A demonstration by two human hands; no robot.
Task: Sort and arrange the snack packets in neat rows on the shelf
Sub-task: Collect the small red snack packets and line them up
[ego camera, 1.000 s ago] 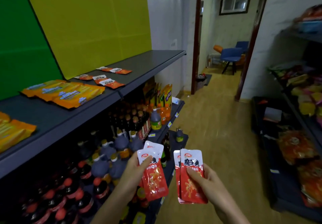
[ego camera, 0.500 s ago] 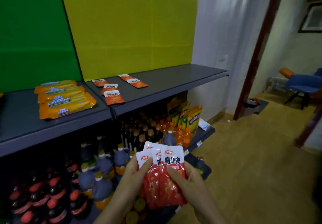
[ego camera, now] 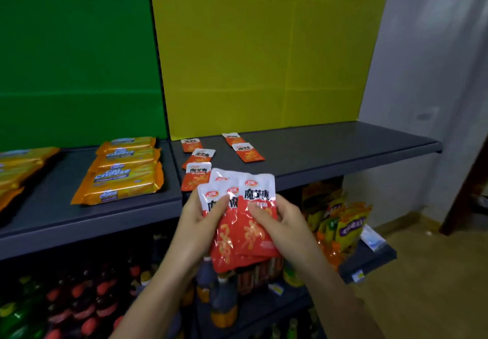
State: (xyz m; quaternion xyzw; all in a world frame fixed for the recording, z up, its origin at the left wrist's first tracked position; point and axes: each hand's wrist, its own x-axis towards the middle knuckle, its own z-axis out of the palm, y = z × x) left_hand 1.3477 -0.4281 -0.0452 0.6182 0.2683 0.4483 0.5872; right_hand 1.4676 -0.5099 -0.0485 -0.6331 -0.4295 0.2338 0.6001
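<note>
Well, five red packets already lie on the shelf in two short rows, three and two. Left grip and right grip both pinch a fan of packets at the shelf's front edge. Those remain to be placed, I'd say.

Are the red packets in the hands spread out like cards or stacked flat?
Spread: the held packets fan out, several white tops showing side by side.
</note>
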